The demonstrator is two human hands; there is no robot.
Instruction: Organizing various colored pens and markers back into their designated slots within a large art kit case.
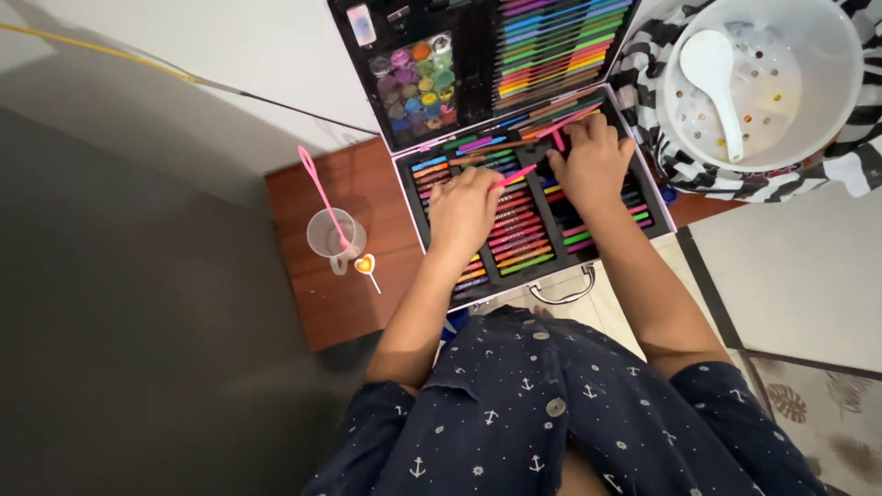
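The left hand (464, 209) pinched a pink marker (517, 174) between its fingertips, just above the rows of markers in the open art case (533, 262). The right hand (595, 163) lay flat on the markers, fingers a little spread, holding nothing. The case sat on a small brown wooden table (322, 294). Left of the fingers stood a clear plastic cup (331, 237) with a pink stick (319, 188), and a lollipop (366, 266). A white bowl (831, 87) with a white spoon (717, 73) sat to the right. The floor (129, 349) was grey.
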